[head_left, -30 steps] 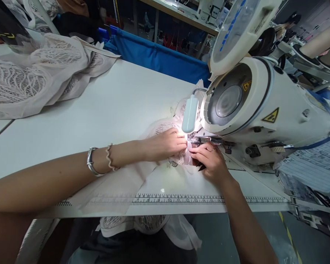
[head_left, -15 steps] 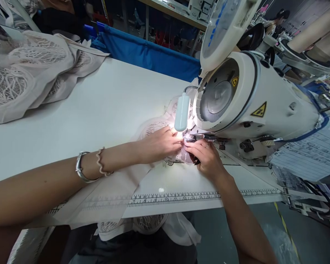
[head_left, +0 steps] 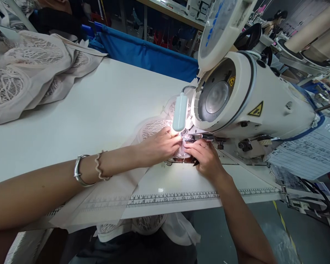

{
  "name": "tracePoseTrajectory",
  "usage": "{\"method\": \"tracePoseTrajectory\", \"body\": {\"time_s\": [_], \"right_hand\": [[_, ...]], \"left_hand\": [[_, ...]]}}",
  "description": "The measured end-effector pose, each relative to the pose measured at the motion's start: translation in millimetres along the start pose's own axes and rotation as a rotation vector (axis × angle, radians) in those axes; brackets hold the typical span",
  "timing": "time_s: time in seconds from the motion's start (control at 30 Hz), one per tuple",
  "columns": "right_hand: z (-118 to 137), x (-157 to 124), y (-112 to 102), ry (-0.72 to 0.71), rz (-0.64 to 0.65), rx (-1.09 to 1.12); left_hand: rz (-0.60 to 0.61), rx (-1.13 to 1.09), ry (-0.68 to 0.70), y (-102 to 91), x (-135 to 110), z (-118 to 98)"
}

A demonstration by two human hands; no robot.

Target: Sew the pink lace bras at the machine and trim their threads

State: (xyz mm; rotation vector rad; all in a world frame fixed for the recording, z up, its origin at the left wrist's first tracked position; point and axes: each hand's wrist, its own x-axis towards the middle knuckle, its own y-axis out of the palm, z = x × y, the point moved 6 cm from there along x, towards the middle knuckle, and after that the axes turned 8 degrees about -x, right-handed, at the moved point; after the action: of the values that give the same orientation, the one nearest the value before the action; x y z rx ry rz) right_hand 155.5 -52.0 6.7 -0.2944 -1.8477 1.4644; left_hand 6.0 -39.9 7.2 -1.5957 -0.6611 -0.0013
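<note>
Inside the front edge of the white, ruler-marked surface (head_left: 107, 99), pale-pink lace fabric (head_left: 153, 127) has slid back, baring more reddish-brown plate (head_left: 183, 160). Left hand (head_left: 161, 145), fingers bunched, presses it; right hand (head_left: 205, 157) touches it, pinch unclear

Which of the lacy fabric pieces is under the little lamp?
The lace piece under the left hand, at the sewing machine; the heap lies far left, and other lace rests on the lap.
</note>
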Motion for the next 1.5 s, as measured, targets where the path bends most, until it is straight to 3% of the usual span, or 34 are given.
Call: {"method": "tracePoseTrajectory", "body": {"time_s": [0.13,0.5,0.8,1.2,1.5], "right_hand": [[0,0,-1,0.007,-0.001,0.007],[-3,-3,0,0.077,0.053,0.046],[-3,-2,-3,0.053,-0.030,0.042],[-2,0,-6,0.013,-0.097,0.050],[-1,2,-5,-0.011,-0.106,0.055]], "left_hand": [[0.070,-0.125,0.073,1.5,1,-10],[0.020,-0.155,0.052,6.1,-1,-9],[-0.022,-0.032,0.034,6.3,-2,-1],[0.061,-0.214,-0.106,3.2,1,35],[-0.011,-0.344,-0.381,11.0,-7,61]]}}
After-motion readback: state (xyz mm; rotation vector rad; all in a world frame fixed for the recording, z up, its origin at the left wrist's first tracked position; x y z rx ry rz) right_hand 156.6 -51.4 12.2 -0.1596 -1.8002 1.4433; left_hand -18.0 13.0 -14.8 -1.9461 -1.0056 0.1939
